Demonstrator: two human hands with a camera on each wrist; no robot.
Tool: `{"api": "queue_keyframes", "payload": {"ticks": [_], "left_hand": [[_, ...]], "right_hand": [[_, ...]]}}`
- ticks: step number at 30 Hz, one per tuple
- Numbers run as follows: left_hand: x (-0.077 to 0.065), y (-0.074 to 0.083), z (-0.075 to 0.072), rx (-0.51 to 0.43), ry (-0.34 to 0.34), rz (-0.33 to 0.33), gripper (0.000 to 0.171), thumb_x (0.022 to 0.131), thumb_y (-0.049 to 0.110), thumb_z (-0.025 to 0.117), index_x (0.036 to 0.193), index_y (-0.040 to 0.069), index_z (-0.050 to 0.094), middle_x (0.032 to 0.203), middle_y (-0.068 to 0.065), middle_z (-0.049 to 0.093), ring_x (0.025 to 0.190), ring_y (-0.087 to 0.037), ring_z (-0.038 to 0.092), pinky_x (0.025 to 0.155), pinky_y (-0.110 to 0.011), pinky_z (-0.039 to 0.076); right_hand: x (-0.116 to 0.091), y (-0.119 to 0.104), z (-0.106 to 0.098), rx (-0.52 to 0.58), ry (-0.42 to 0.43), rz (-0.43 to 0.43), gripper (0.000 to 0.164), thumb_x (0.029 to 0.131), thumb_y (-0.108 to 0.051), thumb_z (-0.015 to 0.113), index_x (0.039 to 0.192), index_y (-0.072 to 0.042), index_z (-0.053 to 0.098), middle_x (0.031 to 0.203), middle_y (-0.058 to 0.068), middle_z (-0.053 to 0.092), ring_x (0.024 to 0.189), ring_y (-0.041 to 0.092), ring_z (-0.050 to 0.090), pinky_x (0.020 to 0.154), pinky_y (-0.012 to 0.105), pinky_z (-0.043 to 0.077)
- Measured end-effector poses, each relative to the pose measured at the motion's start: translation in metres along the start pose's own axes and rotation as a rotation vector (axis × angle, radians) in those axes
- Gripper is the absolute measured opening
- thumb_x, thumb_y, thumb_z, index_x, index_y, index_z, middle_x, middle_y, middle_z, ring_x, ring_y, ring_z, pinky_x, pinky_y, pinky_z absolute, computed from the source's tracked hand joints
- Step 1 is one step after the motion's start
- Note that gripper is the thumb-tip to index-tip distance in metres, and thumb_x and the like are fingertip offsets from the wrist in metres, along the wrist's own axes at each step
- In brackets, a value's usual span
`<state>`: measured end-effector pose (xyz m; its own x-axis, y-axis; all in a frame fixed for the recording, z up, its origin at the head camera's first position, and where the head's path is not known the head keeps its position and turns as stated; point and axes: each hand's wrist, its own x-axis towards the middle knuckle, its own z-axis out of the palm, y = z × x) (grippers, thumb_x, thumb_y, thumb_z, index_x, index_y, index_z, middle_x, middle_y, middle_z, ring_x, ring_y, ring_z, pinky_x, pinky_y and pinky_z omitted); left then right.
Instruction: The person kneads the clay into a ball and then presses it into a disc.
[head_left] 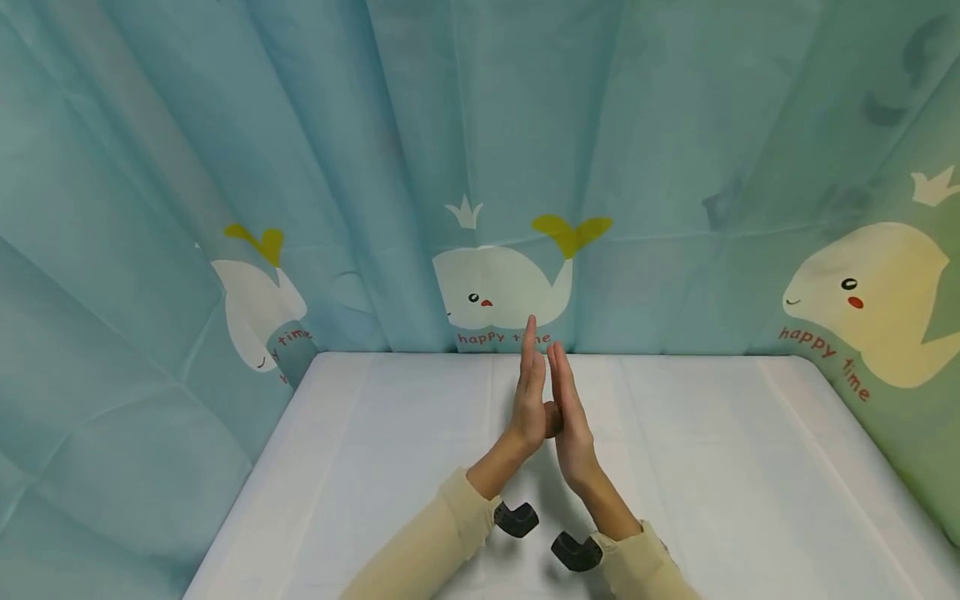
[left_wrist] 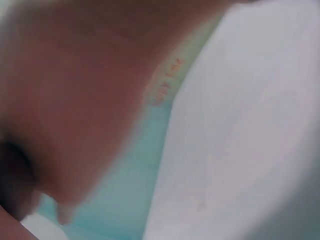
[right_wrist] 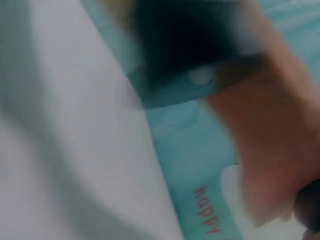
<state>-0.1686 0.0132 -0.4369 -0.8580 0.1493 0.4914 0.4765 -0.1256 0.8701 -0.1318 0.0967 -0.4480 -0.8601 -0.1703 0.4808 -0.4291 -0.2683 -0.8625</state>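
Between the two palms sits a small, brown, rounded thing (head_left: 553, 419), partly covered by the hands; its exact kind cannot be told. My left hand (head_left: 529, 400) presses it from the left with straight fingers pointing up and away. From the other side, the flat palm of my right hand (head_left: 573, 425) presses against it, fingers also straight. The fingertips of both hands lean close together above the white table. In the left wrist view the same dark rounded thing (left_wrist: 14, 182) shows at the lower left edge, blurred; in the right wrist view it is at the lower right.
A white-covered table (head_left: 405, 417) lies beneath the hands. Behind it hangs a blue-green curtain (head_left: 337, 167) printed with whales and red lettering. Each wrist carries a black camera mount (head_left: 516, 519), and the two mounts are near each other. Beige sleeves (head_left: 427, 550) cover the forearms.
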Motion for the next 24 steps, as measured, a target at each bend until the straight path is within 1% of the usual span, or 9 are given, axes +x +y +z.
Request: {"api": "queue_keyframes", "payload": {"ticks": [3, 6, 10, 12, 14, 16, 18, 21, 24], "left_hand": [[-0.006, 0.000, 0.002, 0.021, -0.024, -0.025, 0.060, 0.111, 0.037, 0.020, 0.167, 0.022, 0.006, 0.173, 0.002, 0.005, 0.158, -0.017, 0.005, 0.124, -0.053, 0.006], [-0.012, 0.003, 0.005, 0.029, -0.041, -0.037, 0.061, 0.110, 0.037, 0.020, 0.167, 0.021, 0.006, 0.173, 0.002, 0.006, 0.158, -0.016, 0.004, 0.124, -0.052, 0.006], [-0.018, 0.010, 0.009, 0.011, -0.079, -0.048, 0.061, 0.110, 0.037, 0.020, 0.167, 0.022, 0.005, 0.173, 0.001, 0.003, 0.157, -0.014, 0.002, 0.124, -0.053, 0.005], [-0.019, 0.015, 0.011, -0.004, -0.098, -0.051, 0.062, 0.109, 0.038, 0.019, 0.167, 0.023, 0.004, 0.173, 0.004, 0.002, 0.157, -0.013, 0.001, 0.124, -0.053, 0.004], [-0.016, 0.018, 0.011, -0.016, -0.097, -0.048, 0.062, 0.109, 0.038, 0.019, 0.167, 0.023, 0.002, 0.172, 0.006, 0.001, 0.157, -0.012, 0.001, 0.125, -0.052, 0.004], [-0.011, 0.020, 0.009, -0.005, -0.082, -0.045, 0.062, 0.110, 0.038, 0.018, 0.167, 0.022, 0.003, 0.173, 0.005, 0.002, 0.157, -0.013, 0.001, 0.125, -0.052, 0.004], [-0.007, 0.017, 0.007, 0.043, -0.063, -0.049, 0.062, 0.110, 0.039, 0.019, 0.167, 0.021, 0.004, 0.173, 0.005, 0.003, 0.157, -0.014, 0.004, 0.124, -0.052, 0.002], [-0.004, 0.007, 0.004, 0.079, -0.050, -0.071, 0.063, 0.109, 0.042, 0.020, 0.167, 0.020, 0.006, 0.173, 0.002, 0.004, 0.157, -0.017, 0.005, 0.123, -0.057, 0.002], [-0.003, -0.001, 0.002, 0.073, -0.045, -0.087, 0.065, 0.109, 0.046, 0.021, 0.167, 0.021, 0.006, 0.173, 0.003, 0.005, 0.157, -0.019, 0.005, 0.121, -0.060, 0.001]], "right_hand": [[0.009, -0.006, -0.002, -0.074, 0.015, 0.002, 0.055, 0.113, -0.037, 0.012, 0.167, -0.025, 0.007, 0.173, 0.002, 0.009, 0.158, 0.019, 0.003, 0.120, 0.025, 0.013], [0.018, -0.004, -0.010, -0.147, 0.020, 0.018, 0.054, 0.114, -0.034, 0.013, 0.167, -0.024, 0.008, 0.172, 0.003, 0.011, 0.158, 0.022, 0.005, 0.123, 0.036, 0.009], [0.021, 0.006, -0.020, -0.097, 0.054, 0.089, 0.056, 0.114, -0.036, 0.012, 0.167, -0.019, 0.008, 0.173, 0.005, 0.006, 0.158, 0.021, 0.000, 0.124, 0.048, 0.001], [0.019, 0.011, -0.022, -0.037, 0.075, 0.134, 0.058, 0.113, -0.041, 0.011, 0.167, -0.022, 0.008, 0.173, 0.002, 0.005, 0.158, 0.017, -0.001, 0.124, 0.047, 0.002], [0.015, 0.016, -0.021, -0.015, 0.082, 0.152, 0.059, 0.113, -0.044, 0.011, 0.167, -0.022, 0.007, 0.173, 0.000, 0.004, 0.158, 0.016, -0.001, 0.124, 0.040, 0.004], [0.009, 0.020, -0.017, -0.010, 0.070, 0.144, 0.059, 0.113, -0.044, 0.010, 0.167, -0.022, 0.006, 0.173, 0.000, 0.002, 0.158, 0.017, -0.002, 0.123, 0.030, 0.007], [0.005, 0.021, -0.013, -0.008, 0.062, 0.124, 0.059, 0.113, -0.043, 0.008, 0.167, -0.021, 0.005, 0.173, -0.001, 0.001, 0.157, 0.016, -0.002, 0.121, 0.022, 0.009], [0.000, 0.016, -0.008, -0.014, 0.064, 0.097, 0.057, 0.113, -0.041, 0.008, 0.167, -0.023, 0.005, 0.173, -0.003, 0.000, 0.157, 0.016, -0.004, 0.122, 0.026, 0.007], [0.000, 0.009, -0.006, -0.047, 0.066, 0.089, 0.056, 0.113, -0.038, 0.007, 0.167, -0.024, 0.004, 0.172, -0.005, 0.000, 0.157, 0.016, -0.004, 0.123, 0.040, 0.002]]}}
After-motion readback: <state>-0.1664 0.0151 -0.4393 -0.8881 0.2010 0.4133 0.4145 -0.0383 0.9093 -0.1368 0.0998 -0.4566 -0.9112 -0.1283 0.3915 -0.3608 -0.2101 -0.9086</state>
